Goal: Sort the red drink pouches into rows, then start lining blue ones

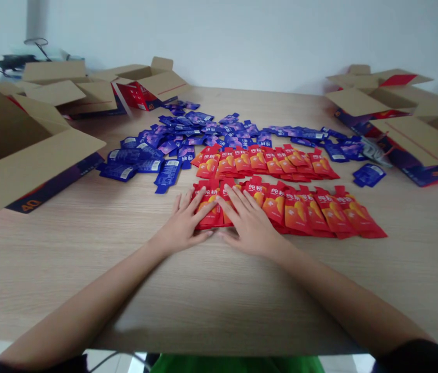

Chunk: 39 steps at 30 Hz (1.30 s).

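Note:
Red pouches with orange prints lie overlapping in two rows, a front row and a back row. My left hand rests with spread fingers at the left end of the front row, its fingertips on the pouches. Beside it, my right hand lies with its fingers apart over the same row, touching the pouches. Neither hand grips anything. Behind the red rows is a loose spread of blue pouches, reaching toward both sides.
Open cardboard boxes stand at the left, the back left and the right of the wooden table. A few blue pouches lie near the right box. A pale crumpled item sits beside it.

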### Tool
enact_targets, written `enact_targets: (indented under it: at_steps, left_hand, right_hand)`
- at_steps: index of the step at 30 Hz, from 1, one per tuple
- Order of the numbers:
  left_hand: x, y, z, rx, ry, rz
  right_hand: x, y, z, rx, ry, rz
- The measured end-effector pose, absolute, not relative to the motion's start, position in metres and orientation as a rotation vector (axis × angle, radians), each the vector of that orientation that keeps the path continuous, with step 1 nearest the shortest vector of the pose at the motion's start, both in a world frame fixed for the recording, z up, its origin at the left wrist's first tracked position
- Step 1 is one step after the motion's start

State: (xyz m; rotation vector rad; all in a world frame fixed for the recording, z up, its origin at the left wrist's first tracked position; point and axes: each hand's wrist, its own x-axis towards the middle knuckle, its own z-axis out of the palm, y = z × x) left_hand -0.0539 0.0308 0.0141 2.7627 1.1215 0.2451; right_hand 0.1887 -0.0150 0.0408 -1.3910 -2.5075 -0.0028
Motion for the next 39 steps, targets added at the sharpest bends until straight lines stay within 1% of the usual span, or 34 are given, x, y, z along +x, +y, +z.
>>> enact_targets:
  at_steps: [2, 5, 9, 14, 25, 39]
  left_hand:
    - [-0.047, 0.023, 0.022, 2.782, 1.19, 0.33]
    - [-0.02, 0.015, 0.037, 2.812, 1.153, 0.45]
    - [0.039, 0.01, 0.042, 2.881, 1.084, 0.462]
    - [0.082, 0.008, 0.024, 2.956, 1.093, 0.419]
    - [0.091, 0.008, 0.015, 2.983, 1.17, 0.434]
    - [0.092, 0.023, 0.01, 3.024, 1.129, 0.504]
  right_hand:
    - [0.208, -0.027, 0.055, -1.402, -2.465, -0.074]
    - [0.244, -0.048, 0.063, -1.582, -2.298, -0.181]
    - [0.285, -0.066, 0.043, -1.819, -2.143, -0.242]
    - [0.306, -0.065, 0.017, -1.879, -2.235, -0.27]
    - [0.32, -0.048, 0.012, -1.819, -2.28, -0.233]
    - [0.323, -0.036, 0.008, -1.767, -2.23, -0.223]
